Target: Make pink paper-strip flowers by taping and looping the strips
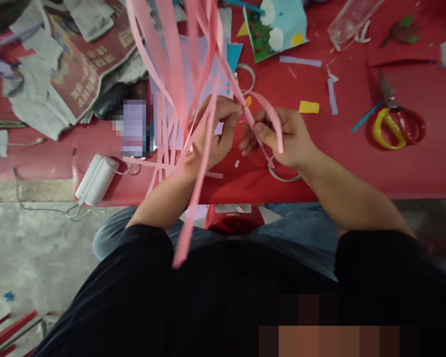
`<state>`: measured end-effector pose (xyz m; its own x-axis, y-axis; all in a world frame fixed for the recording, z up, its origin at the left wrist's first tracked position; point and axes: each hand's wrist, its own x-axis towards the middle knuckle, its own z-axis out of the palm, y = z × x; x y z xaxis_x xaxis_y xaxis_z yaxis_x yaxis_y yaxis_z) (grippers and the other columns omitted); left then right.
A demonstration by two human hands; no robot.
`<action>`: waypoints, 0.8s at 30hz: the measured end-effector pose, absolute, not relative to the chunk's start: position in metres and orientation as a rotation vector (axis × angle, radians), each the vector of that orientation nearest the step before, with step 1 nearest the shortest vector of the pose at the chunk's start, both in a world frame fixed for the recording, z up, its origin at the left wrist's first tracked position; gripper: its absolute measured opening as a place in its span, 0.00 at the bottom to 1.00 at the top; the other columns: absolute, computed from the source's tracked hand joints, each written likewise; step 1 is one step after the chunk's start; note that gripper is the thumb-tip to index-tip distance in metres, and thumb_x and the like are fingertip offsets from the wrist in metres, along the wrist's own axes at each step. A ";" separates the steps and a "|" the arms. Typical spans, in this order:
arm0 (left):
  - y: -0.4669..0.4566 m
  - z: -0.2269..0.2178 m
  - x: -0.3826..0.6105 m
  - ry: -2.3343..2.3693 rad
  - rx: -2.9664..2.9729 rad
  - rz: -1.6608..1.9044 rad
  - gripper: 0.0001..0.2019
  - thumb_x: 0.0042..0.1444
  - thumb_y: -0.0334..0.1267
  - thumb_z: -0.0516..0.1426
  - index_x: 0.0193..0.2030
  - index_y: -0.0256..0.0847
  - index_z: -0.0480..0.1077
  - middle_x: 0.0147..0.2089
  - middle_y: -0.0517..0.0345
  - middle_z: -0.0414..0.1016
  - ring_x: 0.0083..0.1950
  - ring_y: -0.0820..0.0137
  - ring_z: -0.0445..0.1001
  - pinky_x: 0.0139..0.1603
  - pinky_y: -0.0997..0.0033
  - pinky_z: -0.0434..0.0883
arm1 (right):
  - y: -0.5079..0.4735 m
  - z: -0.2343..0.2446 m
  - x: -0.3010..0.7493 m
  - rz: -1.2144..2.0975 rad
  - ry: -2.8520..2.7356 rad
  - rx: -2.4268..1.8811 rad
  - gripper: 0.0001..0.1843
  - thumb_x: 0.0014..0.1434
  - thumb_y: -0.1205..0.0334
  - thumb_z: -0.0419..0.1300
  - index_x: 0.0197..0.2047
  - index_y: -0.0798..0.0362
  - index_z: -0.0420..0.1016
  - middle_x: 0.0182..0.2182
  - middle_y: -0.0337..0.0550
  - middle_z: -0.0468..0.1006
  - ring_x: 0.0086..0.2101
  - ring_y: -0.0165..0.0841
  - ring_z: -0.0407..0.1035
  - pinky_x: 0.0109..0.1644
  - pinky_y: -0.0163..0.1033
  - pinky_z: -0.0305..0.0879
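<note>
Long pink paper strips [171, 54] hang and spread in a loose bunch over the table and past my left forearm. My left hand [217, 126] pinches the bunch where several strips come together, thumb and fingertips closed on it. Close on its right, my right hand [282, 134] has its thumb and forefinger closed on the narrow lower part of the same strips. One strip curls over the back of the right hand with its end free. A white ring [284, 176], perhaps a tape roll, lies partly hidden beneath the right hand.
On the red table [338, 168] lie scissors [392, 116] at right, a yellow paper piece [309, 107] and a painted card [277, 29]. At left are newspapers [92, 64], a phone [134, 126] and a white power bank [97, 179] with a cable.
</note>
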<state>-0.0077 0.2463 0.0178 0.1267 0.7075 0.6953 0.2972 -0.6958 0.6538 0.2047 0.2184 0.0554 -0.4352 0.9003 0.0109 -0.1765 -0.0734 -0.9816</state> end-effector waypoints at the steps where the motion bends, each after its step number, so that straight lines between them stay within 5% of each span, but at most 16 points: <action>1: 0.247 0.017 -0.007 0.971 2.088 1.651 0.08 0.78 0.51 0.58 0.51 0.55 0.78 0.45 0.54 0.83 0.47 0.60 0.85 0.44 0.52 0.84 | 0.219 0.054 0.206 1.634 -1.379 -0.842 0.28 0.64 0.29 0.73 0.42 0.47 0.81 0.33 0.41 0.88 0.30 0.37 0.83 0.34 0.43 0.82; 6: 0.252 0.016 0.001 0.803 2.216 1.909 0.06 0.76 0.42 0.60 0.56 0.53 0.75 0.42 0.55 0.81 0.42 0.64 0.82 0.38 0.59 0.81 | 0.219 0.050 0.207 1.613 -1.430 -0.859 0.30 0.65 0.26 0.72 0.42 0.46 0.82 0.34 0.42 0.88 0.32 0.37 0.84 0.35 0.42 0.83; 13: 0.260 -0.006 -0.009 0.938 2.122 1.713 0.18 0.79 0.61 0.54 0.54 0.52 0.76 0.45 0.55 0.79 0.45 0.63 0.85 0.46 0.53 0.85 | 0.218 0.051 0.203 1.615 -1.267 -0.868 0.29 0.52 0.34 0.84 0.41 0.43 0.80 0.31 0.37 0.85 0.30 0.38 0.82 0.36 0.48 0.86; 18: 0.262 -0.012 -0.008 0.947 2.087 1.731 0.17 0.80 0.59 0.53 0.55 0.53 0.76 0.46 0.55 0.81 0.45 0.64 0.86 0.49 0.54 0.86 | 0.222 0.040 0.203 1.581 -1.257 -0.875 0.27 0.58 0.34 0.81 0.42 0.46 0.80 0.28 0.37 0.81 0.26 0.34 0.77 0.30 0.44 0.82; 24: 0.261 0.006 -0.004 0.888 2.145 1.861 0.08 0.78 0.51 0.59 0.54 0.54 0.76 0.40 0.59 0.79 0.39 0.66 0.82 0.41 0.61 0.79 | 0.222 0.051 0.205 1.535 -1.353 -0.907 0.27 0.62 0.29 0.76 0.40 0.44 0.78 0.26 0.36 0.77 0.25 0.34 0.73 0.30 0.44 0.79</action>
